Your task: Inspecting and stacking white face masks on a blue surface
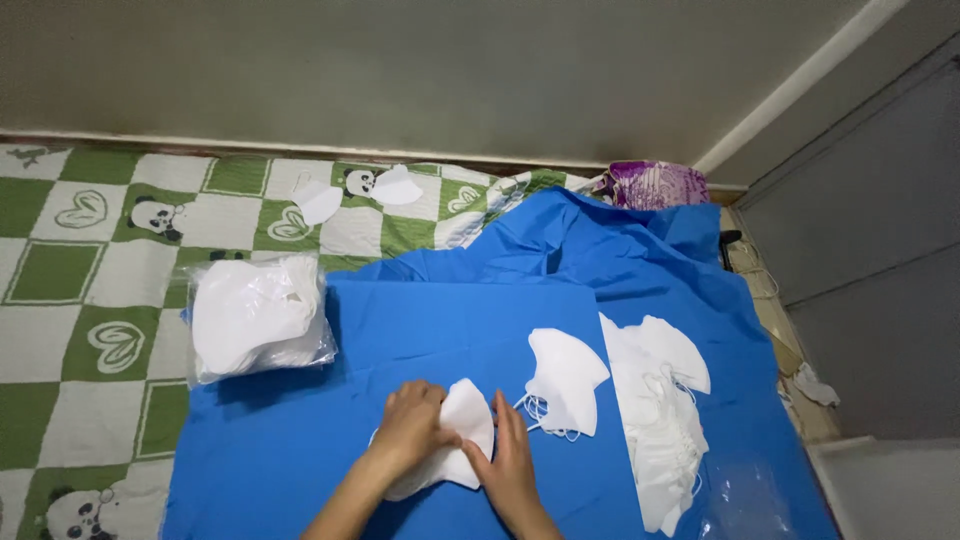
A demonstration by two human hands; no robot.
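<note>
My left hand [412, 425] lies flat on a folded white face mask [466, 420] on the blue sheet [450, 320], its fingers spread over the mask's left half. My right hand [512, 462] presses its fingers against the mask's lower right edge. Just to the right lies another folded white mask [568, 378] with thin ear loops trailing from it. Further right sits a loose heap of white masks [660, 420].
A clear plastic bag of white masks [258, 318] rests at the sheet's left edge on a green and white panda quilt [80, 270]. Two loose masks [355, 195] lie near the wall. A purple bag [652, 185] sits at the far corner. Clear plastic [745, 500] lies bottom right.
</note>
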